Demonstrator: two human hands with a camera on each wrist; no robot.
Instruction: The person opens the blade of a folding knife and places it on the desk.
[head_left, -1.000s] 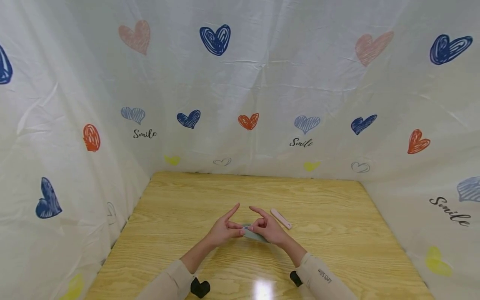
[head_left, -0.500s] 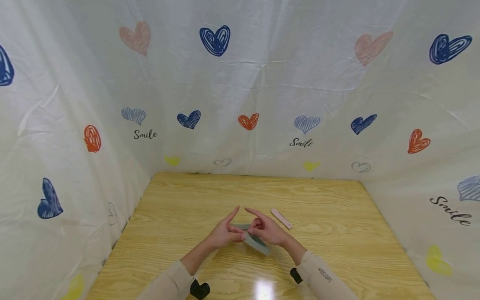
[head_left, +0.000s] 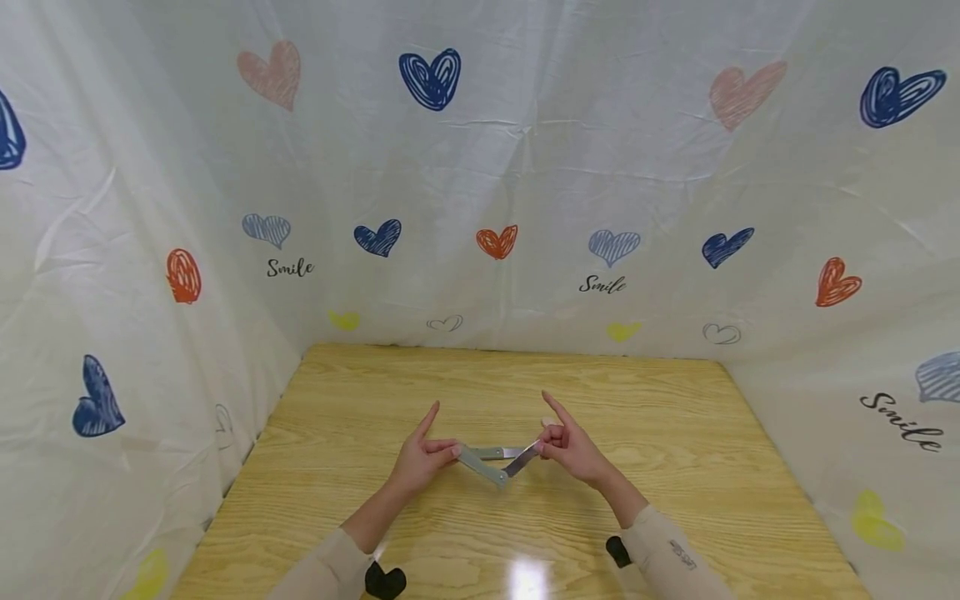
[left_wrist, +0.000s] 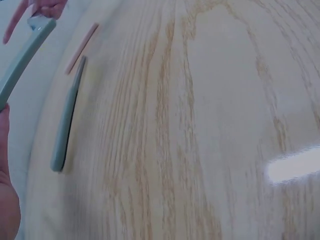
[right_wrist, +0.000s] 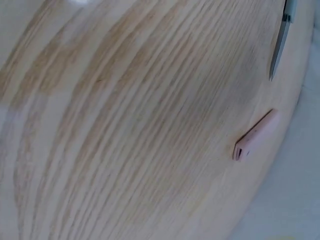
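Between my hands is a green-handled folding knife [head_left: 482, 467], its blade [head_left: 521, 461] swung partly out at an angle. My left hand [head_left: 420, 460] pinches the free end of the handle, index finger raised. At the blade's tip end my right hand [head_left: 573, 450] pinches with thumb and curled fingers, its index finger also pointing up. In the left wrist view the held knife's handle [left_wrist: 25, 60] runs from my left hand [left_wrist: 7, 190] toward my right. The right wrist view does not show my right hand.
A second green-handled knife [left_wrist: 65, 125] lies unfolded on the wooden table [head_left: 375, 383], behind the held one. To its right lies a slim pink slotted handle [right_wrist: 256, 135], mostly hidden by my right hand in the head view. A patterned curtain [head_left: 555, 183] encloses the table.
My hands have moved apart, the left one leftward and the right one rightward. The knife's blade now shows, drawn out of the handle. The second knife on the table has come into fuller view.
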